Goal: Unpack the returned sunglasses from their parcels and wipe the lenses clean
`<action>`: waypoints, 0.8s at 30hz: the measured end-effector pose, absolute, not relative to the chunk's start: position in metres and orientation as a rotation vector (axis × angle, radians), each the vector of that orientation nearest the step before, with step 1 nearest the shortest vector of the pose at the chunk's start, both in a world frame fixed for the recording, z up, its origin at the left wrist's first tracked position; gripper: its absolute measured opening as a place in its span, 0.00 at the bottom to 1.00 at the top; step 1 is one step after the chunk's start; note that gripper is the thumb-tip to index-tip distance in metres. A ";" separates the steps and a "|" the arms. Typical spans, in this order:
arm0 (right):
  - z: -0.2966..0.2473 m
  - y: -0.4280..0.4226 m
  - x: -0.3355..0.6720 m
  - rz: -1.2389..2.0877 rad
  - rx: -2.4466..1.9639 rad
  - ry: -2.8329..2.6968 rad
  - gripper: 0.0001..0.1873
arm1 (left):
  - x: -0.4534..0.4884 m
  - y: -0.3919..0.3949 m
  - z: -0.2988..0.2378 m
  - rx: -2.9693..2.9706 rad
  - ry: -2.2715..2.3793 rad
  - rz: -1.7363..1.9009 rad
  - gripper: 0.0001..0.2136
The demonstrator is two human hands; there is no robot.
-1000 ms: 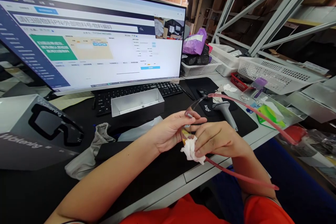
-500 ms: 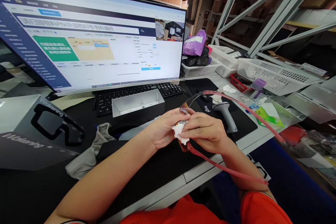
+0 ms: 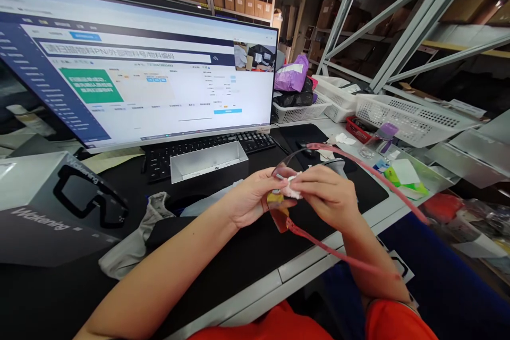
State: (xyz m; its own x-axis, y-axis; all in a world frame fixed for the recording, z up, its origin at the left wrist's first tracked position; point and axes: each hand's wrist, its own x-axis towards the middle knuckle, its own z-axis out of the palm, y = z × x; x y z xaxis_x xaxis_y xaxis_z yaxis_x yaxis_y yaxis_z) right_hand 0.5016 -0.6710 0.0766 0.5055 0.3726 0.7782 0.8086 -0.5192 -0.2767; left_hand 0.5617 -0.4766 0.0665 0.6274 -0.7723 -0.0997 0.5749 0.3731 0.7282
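The person wears a bright red shirt [image 3: 274,325], whose front is partly visible at the bottom of the view. The right sleeve [image 3: 396,324] is short, of the same plain red, and has a narrow dark line at its edge. The left forearm [image 3: 171,255] and the right forearm [image 3: 367,243] are bare, as are the left hand [image 3: 247,199] and the right hand [image 3: 332,195].

I now see the right hand [image 3: 329,194] and its white tissue [image 3: 292,187] higher on the glasses [image 3: 274,206] than a second ago, baring the orange lower lens [image 3: 281,219]; that hand now covers most of the scanner [image 3: 339,167]; my view tilts slightly upward.
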 end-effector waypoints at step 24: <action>0.106 -0.674 0.489 -1.405 -1.958 -0.901 0.22 | 0.565 -0.472 0.061 0.557 -0.370 -1.061 0.10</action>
